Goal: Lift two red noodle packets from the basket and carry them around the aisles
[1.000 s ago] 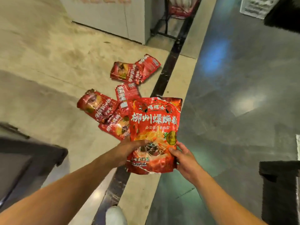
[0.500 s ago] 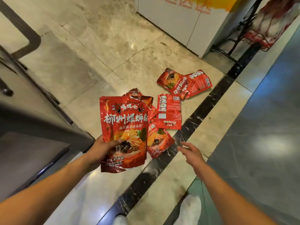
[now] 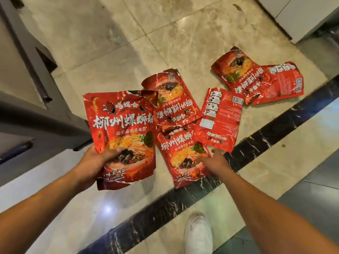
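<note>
At lower left of centre, the left hand [image 3: 95, 162] grips a red noodle packet [image 3: 121, 132] by its lower left edge, thumb curled over the printed front, the other fingers hidden behind it. Packet is held upright, face toward the camera, above the marble floor [image 3: 113, 52]. Right hand [image 3: 214, 161] is at centre frame, fingers relaxed and loosely spread, holding nothing; it hovers over the right edge of a front-up packet on the floor [image 3: 179, 153]; whether it touches cannot be told. Upper edge of that packet is overlapped by a second packet [image 3: 172, 101], printed side up and turned upside down to the viewer. Just right of these lies a back-up packet [image 3: 218, 120] showing label text and a code square. At upper right two more packets overlap: one front-up [image 3: 236, 70], one back-up [image 3: 280, 81]. A dark veined floor strip [image 3: 183, 202] runs diagonally from lower left to right edge, just below the packets. White shoe [image 3: 199, 233] at bottom centre. Grey cabinet [image 3: 22, 110] with a dark handle occupies the left edge; a white unit [image 3: 302, 17] sits at upper right.
</note>
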